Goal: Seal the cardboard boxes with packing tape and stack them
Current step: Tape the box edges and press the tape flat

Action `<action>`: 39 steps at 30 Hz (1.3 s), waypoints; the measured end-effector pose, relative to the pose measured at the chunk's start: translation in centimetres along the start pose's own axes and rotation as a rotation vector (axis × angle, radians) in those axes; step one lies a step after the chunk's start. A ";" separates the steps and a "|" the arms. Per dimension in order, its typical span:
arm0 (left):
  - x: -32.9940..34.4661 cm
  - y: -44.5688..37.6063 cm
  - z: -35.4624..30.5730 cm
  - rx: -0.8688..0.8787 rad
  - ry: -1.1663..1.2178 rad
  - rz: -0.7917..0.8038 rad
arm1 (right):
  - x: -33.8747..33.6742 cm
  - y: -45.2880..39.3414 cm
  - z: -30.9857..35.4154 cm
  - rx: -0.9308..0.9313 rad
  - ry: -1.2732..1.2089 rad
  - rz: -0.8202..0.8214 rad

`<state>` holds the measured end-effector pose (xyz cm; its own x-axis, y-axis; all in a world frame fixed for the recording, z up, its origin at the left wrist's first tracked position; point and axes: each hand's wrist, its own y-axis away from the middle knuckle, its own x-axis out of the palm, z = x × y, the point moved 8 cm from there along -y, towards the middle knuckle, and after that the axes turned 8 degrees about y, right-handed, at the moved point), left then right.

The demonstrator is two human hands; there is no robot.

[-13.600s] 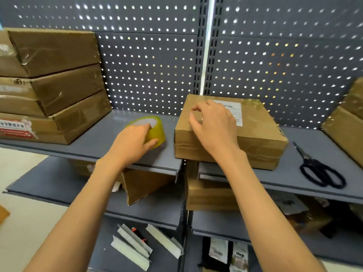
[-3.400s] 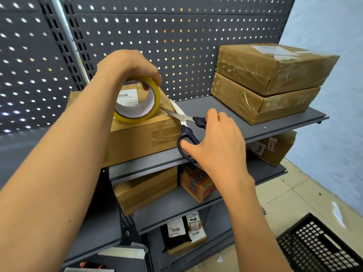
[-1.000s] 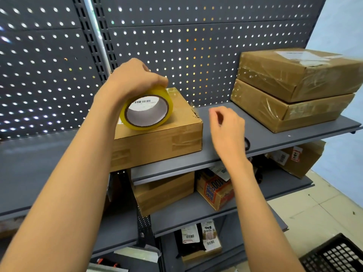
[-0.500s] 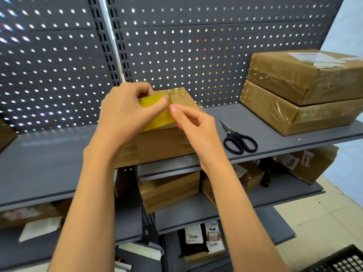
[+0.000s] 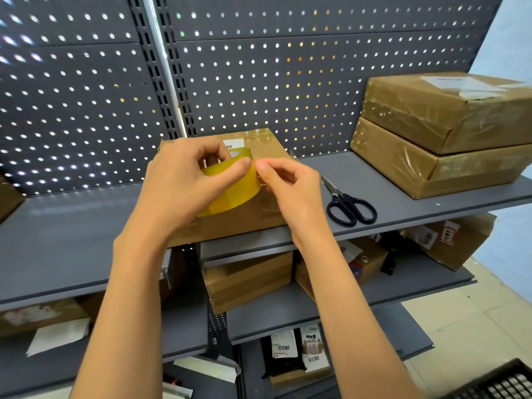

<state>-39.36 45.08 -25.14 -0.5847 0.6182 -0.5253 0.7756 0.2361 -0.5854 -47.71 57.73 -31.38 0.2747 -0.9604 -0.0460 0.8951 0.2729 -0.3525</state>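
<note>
Grey pegboard shelf (image 5: 388, 180) carries the box (image 5: 247, 217). Left hand (image 5: 184, 180) grips tape roll (image 5: 233, 188) steady above it; right hand (image 5: 288, 182) pinches at the roll's edge, likely finding the tape end. Scissors (image 5: 349, 204) lie just beside for cutting.

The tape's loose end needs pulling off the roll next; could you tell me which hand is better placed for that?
Probably the right hand: its fingers already pinch at the edge of the yellow tape roll, while the left hand grips the roll, steadying it above the cardboard box.
</note>
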 end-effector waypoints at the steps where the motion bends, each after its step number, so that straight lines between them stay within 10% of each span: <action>1: 0.1 0.1 0.0 0.003 0.000 0.009 | 0.1 0.0 0.2 -0.027 0.054 -0.010; 11: 1.6 2.8 0.6 0.080 -0.109 0.343 | 1.4 0.9 2.3 -0.264 0.321 -0.087; 30: -1.0 4.2 -0.5 0.073 -0.080 0.194 | 0.3 -0.6 3.2 -0.114 0.006 0.324; 39: -1.9 1.6 -0.2 -0.053 -0.158 0.040 | -1.8 1.0 6.5 -0.334 0.245 -0.112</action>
<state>-36.99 44.49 -24.93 -0.5800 0.5032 -0.6406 0.8080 0.2550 -0.5312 -45.04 60.13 -25.55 0.0549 -0.9789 -0.1969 0.7410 0.1721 -0.6491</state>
